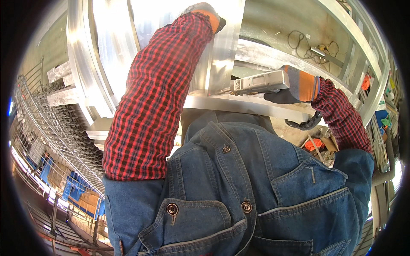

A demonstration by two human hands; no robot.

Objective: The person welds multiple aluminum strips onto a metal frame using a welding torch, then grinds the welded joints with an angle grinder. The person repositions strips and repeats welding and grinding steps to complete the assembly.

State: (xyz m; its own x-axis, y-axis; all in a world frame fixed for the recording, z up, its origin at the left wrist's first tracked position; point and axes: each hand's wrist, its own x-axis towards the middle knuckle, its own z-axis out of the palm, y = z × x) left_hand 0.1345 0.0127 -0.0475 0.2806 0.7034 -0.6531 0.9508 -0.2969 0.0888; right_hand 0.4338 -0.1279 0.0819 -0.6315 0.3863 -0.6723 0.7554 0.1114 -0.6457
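1 tool (261,83), right hand (301,85) has its fingers wrapped round it; left hand's (207,13) over metal (225,47), can't tell its fingers.

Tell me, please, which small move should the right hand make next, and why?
Perhaps line up the silver tool carefully before pressing: the right hand grips it, its tip points left toward the bright metalwork, and whether they touch is unclear.

Sleeves (151,94) red/blk chkd; jkt (294,170) blue; gloves (305,85) orng & gry; tool (261,82) silver-gry.
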